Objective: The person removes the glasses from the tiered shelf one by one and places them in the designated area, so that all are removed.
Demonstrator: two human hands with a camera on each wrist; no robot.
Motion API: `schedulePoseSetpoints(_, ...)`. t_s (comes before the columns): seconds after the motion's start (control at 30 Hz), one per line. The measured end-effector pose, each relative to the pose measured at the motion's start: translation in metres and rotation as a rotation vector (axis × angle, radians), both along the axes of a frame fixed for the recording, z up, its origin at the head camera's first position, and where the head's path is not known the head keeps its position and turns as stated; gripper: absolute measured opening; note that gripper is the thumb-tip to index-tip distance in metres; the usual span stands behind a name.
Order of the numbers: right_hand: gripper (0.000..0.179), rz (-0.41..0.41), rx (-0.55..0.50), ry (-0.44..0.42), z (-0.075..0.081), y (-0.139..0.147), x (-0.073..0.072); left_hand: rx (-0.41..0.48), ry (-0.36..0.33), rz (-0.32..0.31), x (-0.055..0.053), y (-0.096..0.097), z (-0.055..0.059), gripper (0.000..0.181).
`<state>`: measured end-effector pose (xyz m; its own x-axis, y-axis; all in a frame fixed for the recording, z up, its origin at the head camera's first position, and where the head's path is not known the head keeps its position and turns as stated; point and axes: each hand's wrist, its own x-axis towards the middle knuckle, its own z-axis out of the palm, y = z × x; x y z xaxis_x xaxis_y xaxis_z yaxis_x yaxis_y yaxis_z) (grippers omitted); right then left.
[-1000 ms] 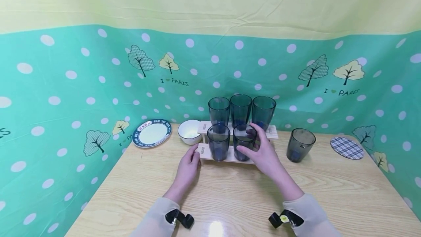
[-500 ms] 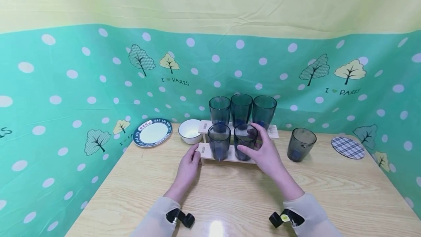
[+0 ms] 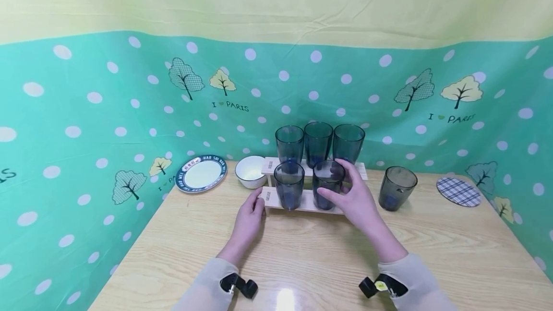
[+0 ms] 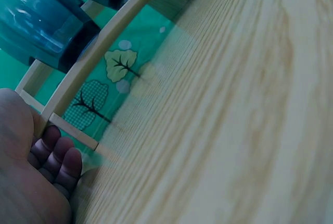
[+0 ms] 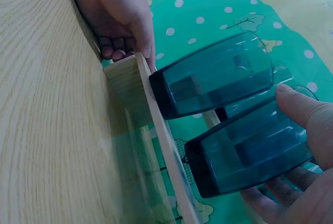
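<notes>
A two-tier wooden rack (image 3: 270, 197) holds dark tinted glasses. My left hand (image 3: 250, 215) grips the left end of its lower shelf; in the left wrist view the fingers (image 4: 67, 164) curl beside the rack's leg. My right hand (image 3: 356, 198) holds a glass (image 3: 326, 179) upright on the lower shelf, thumb on the near side and fingers behind. Left of that stands another glass (image 3: 289, 186), a gap between them. Three glasses (image 3: 318, 140) stand on the upper shelf. Whether the held glass's base touches the shelf, I cannot tell.
A grey tinted glass (image 3: 396, 188) stands on the table (image 3: 302, 253) right of the rack, with a checked round mat (image 3: 459, 191) farther right. A white bowl (image 3: 250, 172) and a blue-rimmed plate (image 3: 201, 173) sit to the left. The printed curtain (image 3: 259, 76) hangs behind.
My right hand has shifted the held glass slightly right along the lower shelf, widening the gap to the other front glass. My left hand has stayed on the rack's end.
</notes>
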<state>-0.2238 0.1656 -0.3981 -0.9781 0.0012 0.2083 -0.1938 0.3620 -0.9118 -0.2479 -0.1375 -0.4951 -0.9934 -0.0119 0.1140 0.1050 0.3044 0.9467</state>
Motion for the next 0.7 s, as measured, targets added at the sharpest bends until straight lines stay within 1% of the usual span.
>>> schedulePoseSetpoints(0.13, 0.099, -0.017, 0.001, -0.017, 0.007, 0.005, 0.004, 0.009, 0.005, -0.007, -0.001, -0.001, -0.001, 0.049)
schedulePoseSetpoints(0.33, 0.101, -0.04, 0.024, -0.042, 0.018, 0.016, 0.015, 0.002, 0.006, -0.005, -0.001, -0.002, -0.001, 0.049)
schedulePoseSetpoints(0.57, 0.101, -0.042, 0.008, -0.037, 0.024, 0.033, 0.027, 0.007, 0.001, -0.002, -0.001, -0.002, -0.001, 0.049)
schedulePoseSetpoints(0.7, 0.102, -0.058, 0.038, -0.047, 0.027, 0.046, 0.034, 0.001, -0.004, -0.007, -0.001, -0.002, 0.0, 0.049)
